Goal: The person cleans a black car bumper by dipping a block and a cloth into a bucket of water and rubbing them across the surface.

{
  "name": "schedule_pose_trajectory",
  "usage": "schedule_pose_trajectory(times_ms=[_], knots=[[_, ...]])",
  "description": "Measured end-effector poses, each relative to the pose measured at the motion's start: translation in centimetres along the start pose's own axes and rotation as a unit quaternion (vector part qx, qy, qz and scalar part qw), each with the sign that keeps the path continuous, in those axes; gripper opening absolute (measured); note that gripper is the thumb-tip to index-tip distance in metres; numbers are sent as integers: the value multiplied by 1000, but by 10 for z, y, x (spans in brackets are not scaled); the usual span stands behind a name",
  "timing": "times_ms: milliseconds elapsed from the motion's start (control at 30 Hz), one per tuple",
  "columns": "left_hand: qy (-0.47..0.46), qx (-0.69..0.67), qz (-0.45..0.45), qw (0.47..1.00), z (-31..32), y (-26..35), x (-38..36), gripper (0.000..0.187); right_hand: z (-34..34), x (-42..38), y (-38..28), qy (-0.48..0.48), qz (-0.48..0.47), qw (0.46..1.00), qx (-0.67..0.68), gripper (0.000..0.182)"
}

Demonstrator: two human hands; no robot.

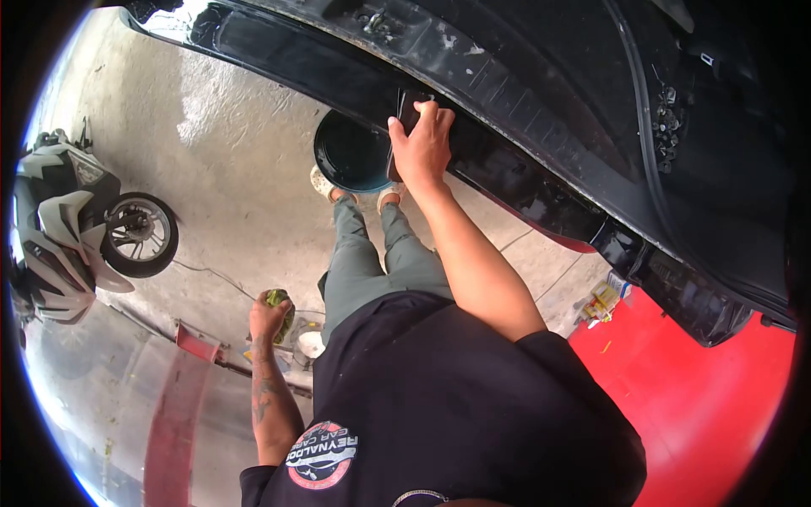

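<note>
My right hand (422, 145) is closed on a flat dark block (408, 114), its fingers over the top edge and the block against the glossy black car panel (312, 68). Lower left, my left hand (269, 318) hangs down beside my body, closed round a crumpled yellow-green cloth (279, 311). A round dark tub (351, 156) stands on the floor by my feet, below the panel and partly hidden by the block. What the block is made of I cannot tell.
A white and black motorcycle (63, 228) stands at the left. Small metal parts (667, 127) lie on black trim at the upper right. A red surface (676, 363) and a yellow-labelled item (598, 304) are at the lower right. A thin cable runs across the floor.
</note>
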State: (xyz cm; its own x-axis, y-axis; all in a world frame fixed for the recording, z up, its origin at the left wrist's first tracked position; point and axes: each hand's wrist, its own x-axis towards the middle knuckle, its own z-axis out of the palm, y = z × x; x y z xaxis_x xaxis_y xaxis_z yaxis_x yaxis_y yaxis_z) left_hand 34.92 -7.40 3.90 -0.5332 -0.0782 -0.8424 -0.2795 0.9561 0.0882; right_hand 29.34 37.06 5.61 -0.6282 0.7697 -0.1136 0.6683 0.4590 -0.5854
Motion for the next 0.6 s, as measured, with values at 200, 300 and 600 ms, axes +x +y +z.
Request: schedule_pose_trajectory(times_ms=[200,300,600], knots=[[-1,4,-1,1000,0,0,-1,59,5,-19,7,-14,-4,1000,-10,46],[4,4,1,1000,-1,5,-1,60,5,-6,6,8,-26,1000,1,45],[4,-7,8,1000,-4,9,3,59,-3,-10,12,-8,-85,994,-67,39]])
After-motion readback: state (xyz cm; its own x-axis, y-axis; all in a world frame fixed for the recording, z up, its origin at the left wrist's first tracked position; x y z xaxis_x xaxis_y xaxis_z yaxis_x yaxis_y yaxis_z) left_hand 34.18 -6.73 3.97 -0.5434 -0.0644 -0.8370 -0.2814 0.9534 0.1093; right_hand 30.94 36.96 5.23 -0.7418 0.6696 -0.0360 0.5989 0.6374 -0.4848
